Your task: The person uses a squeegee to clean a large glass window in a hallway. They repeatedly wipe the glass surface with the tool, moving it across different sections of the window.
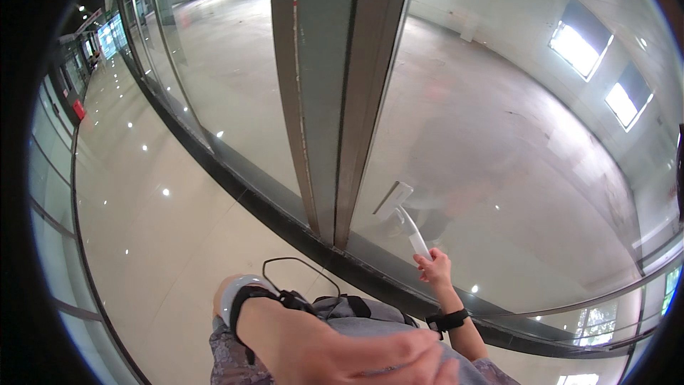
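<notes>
My right hand [435,268] is closed around the handle of a white window squeegee [414,230]. The squeegee's wide head is tilted against or close to a large glass pane [481,171], just right of a brown metal frame post; whether the blade touches the glass cannot be told. A black strap circles my right wrist. My left hand [385,358] is large and blurred near the camera, in front of my body, with its fingers bent. Nothing is seen in it, though its palm side is hidden. A black strap and a pale band are on my left wrist.
The brown metal post [368,91] stands between two glass panes. A black base ledge [256,214] runs along the glass at floor level. Shiny tiles [176,235] cover the corridor floor. A red object [78,109] stands far left by the opposite glass wall.
</notes>
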The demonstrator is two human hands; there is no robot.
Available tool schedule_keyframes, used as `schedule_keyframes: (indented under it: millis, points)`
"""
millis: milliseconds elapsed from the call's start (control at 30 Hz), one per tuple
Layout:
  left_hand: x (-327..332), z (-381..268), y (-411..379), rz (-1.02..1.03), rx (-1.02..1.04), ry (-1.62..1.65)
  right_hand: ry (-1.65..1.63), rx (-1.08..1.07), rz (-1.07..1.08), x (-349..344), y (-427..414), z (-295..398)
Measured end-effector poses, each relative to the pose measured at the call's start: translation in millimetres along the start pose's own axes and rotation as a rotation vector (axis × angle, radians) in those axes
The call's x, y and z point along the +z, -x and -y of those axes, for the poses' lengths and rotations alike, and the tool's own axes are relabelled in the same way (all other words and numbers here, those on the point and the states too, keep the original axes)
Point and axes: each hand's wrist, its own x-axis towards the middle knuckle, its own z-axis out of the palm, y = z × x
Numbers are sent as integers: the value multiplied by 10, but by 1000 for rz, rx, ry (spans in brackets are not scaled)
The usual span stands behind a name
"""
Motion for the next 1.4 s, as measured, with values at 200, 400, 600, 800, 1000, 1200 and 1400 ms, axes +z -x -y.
schedule_keyframes:
  millis: [200,400,600,800,1000,1200,1400]
  points:
    - [174,32,-41,-51,79,33,-39,-10,7,40,-30,-91]
    - [166,88,-31,-40,153,28,-4,-25,9,98,-55,-144]
    - [-343,244,312,302,-72,162,-78,-63,25,153,33,-135]
    - [270,937,617,573,-194,22,-197,-613,37,452,-197,728]
    - [393,1391,1206,595,-327,-283,-64,-471,-34,409,-253,234]
    - [190,1468,1469,572,-422,-369,-300,-97,195,288,-47,-622]
    - [373,1553,1317,430,-401,-377,-474,-519,249,244,146,1139]
